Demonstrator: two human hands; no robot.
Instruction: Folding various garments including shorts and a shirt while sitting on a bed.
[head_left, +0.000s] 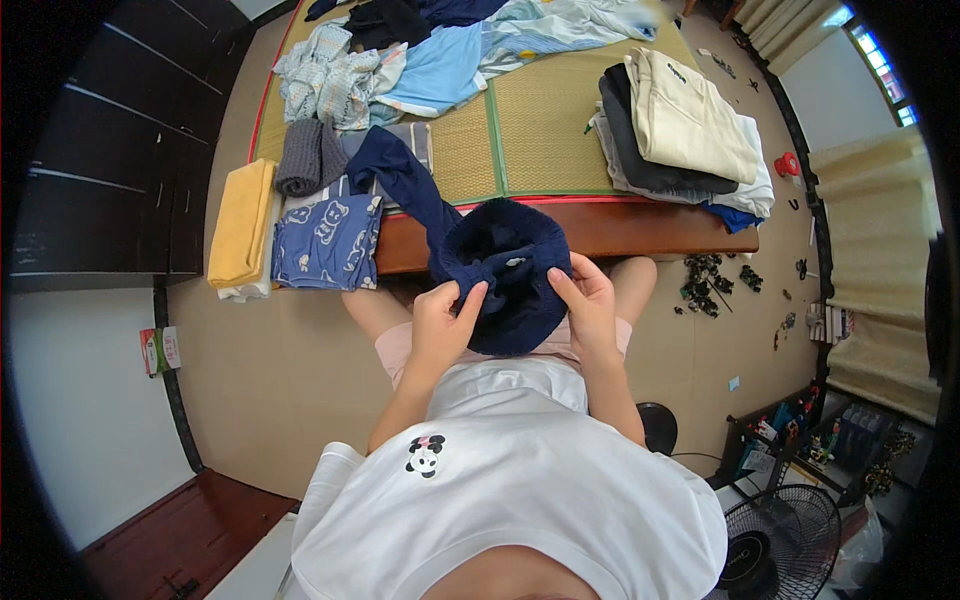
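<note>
A navy blue garment [515,235] hangs over my lap, its wide round opening turned up toward me. A small pale tag shows inside, and one long narrow part of the cloth trails up onto the bed at the left; whether it is a leg or a sleeve I cannot tell. My left hand [445,325] pinches the left side of the rim between thumb and fingers. Across from it, my right hand [590,305] grips the right side, thumb on the inner face. Between both hands the opening is held spread.
A woven mat covers the bed [545,140]. Blue folded cloth [325,240], a grey knit [310,158] and yellow folded cloth [240,225] lie left. Loose clothes [440,70] spread behind. A folded stack [690,120] sits right. A fan [780,550] stands at lower right.
</note>
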